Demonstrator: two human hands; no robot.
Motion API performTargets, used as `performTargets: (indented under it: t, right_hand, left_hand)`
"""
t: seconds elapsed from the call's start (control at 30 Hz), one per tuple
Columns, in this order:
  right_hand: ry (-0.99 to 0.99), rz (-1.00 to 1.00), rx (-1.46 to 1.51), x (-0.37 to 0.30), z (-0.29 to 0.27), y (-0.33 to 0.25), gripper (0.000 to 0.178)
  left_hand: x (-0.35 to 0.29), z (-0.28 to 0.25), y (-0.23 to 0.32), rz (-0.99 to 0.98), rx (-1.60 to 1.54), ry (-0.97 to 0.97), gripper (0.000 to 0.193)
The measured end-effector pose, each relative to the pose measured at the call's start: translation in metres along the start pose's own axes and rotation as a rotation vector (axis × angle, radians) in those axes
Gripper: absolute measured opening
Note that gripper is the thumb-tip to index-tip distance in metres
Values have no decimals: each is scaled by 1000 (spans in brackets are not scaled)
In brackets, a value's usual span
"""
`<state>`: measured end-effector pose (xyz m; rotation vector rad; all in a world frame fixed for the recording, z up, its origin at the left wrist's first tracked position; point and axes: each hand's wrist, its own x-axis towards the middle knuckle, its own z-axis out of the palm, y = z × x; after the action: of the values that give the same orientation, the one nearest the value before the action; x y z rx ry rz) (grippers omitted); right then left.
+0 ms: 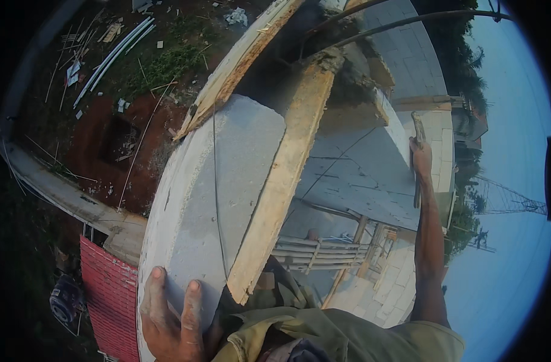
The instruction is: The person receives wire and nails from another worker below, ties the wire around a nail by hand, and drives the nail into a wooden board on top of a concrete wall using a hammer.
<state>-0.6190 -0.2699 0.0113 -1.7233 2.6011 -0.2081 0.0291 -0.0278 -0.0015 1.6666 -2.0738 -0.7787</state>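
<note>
No words or numbers can be read anywhere here. No sign or label can be made out either.

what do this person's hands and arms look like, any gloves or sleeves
No gloves show: the left hand is bare, with pale dust on its fingers, and the right hand looks bare too. The right arm has a short, loose olive-green sleeve. The left sleeve's length isn't clear.
</note>
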Motion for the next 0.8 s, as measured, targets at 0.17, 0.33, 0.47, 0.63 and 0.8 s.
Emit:
performTargets:
  t: [0.17,0.33,0.47,0.63,0.8]
  right_hand:
    - [24,-12,46,-14,-8,-33,31]
    - [86,-112,31,-26,-43,-16,33]
    - [76,-87,51,-29,-21,-4,34]
    - [107,28,71,-31,-9,-8,29]
    - [168,3,253,-27,-2,1,27]
  left_hand:
    - [2,4,14,-89,128,32,86]
    - [5,18,19,-36,286,68,69]
    - [-1,27,7,-34,504,79,66]
    - [9,20,27,328,270,130,67]
    - [-2,28,77,249,372,339,60]
